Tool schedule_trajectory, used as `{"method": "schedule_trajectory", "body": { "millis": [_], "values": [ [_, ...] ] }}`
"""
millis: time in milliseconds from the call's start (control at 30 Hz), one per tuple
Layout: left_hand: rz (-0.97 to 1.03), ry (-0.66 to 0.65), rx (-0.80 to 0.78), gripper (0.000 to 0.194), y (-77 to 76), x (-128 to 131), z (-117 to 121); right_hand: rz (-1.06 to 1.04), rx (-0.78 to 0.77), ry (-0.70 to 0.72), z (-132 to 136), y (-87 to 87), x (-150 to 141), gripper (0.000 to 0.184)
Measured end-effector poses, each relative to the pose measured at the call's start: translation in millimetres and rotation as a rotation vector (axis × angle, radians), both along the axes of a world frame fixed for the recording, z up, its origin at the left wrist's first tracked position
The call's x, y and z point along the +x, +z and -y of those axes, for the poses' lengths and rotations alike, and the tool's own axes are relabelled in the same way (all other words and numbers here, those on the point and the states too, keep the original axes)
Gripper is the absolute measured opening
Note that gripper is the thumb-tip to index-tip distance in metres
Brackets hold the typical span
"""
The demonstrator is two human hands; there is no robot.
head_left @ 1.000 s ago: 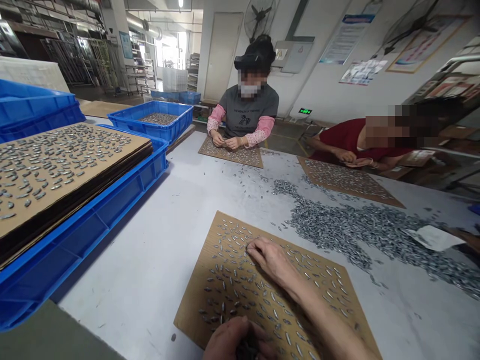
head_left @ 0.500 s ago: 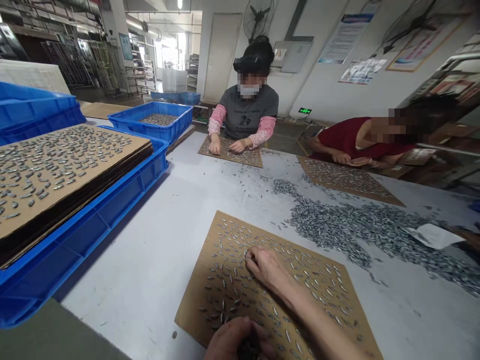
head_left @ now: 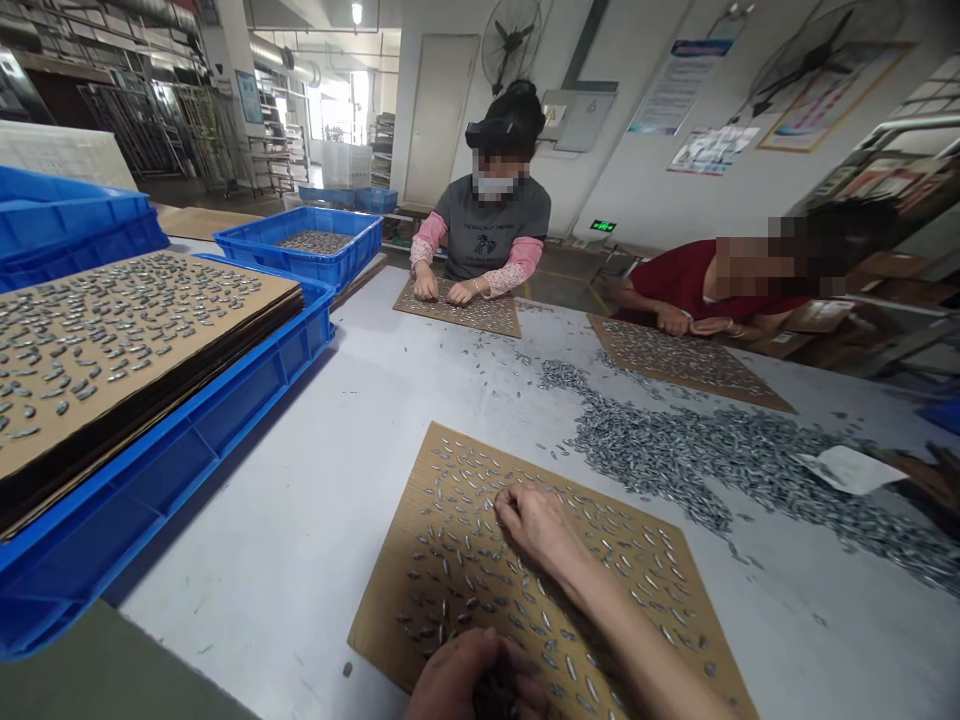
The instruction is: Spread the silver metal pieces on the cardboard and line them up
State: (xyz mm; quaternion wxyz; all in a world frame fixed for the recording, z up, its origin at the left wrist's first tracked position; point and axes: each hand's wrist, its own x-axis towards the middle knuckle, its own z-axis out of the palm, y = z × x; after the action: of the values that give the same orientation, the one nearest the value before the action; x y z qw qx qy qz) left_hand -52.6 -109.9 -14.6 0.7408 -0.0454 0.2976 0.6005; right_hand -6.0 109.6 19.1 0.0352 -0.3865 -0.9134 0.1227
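Note:
A brown cardboard sheet [head_left: 390,590] lies on the table in front of me, strewn with small spindle-shaped grey metal pieces [head_left: 592,690] set apart from one another. My right hand [head_left: 532,520] rests over the middle of the sheet, thumb and fingertips pinched together down at its surface. Whatever is between those fingertips is too small to make out. Low in the view, my left hand [head_left: 472,675] is cupped with fingers curled round a cluster of the same metal pieces, dark in the shadow of the palm, just above the sheet's near edge.
A long heap of loose metal pieces [head_left: 660,450] spreads across the table to the right, with a white scrap [head_left: 851,470] on it. At left, a blue crate [head_left: 247,420] carries stacked, piece-covered cardboard [head_left: 150,300]. Two co-workers [head_left: 491,225] work at their own sheets across the table.
My right hand has stayed near the same spot, shifting only slightly, still pinched. My left hand remains cupped. The co-worker opposite has lowered both hands to their sheet and moved them apart.

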Motion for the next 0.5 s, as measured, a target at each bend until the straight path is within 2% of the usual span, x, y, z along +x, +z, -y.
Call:
{"method": "schedule_trajectory", "body": {
  "millis": [200,333,500],
  "values": [
    [-0.012,0.032,-0.006,0.043,5.4,5,2,0.084,0.018,-0.018,5,3.5,-13,0.025],
    [-0.022,0.074,-0.059,0.043,0.7,11,-3,0.139,0.017,-0.07,8,5.4,-17,0.023],
    [-0.008,0.102,-0.021,0.047,-6.7,15,-5,0.093,0.016,-0.065,3,8.0,-13,0.023]
  ]
}}
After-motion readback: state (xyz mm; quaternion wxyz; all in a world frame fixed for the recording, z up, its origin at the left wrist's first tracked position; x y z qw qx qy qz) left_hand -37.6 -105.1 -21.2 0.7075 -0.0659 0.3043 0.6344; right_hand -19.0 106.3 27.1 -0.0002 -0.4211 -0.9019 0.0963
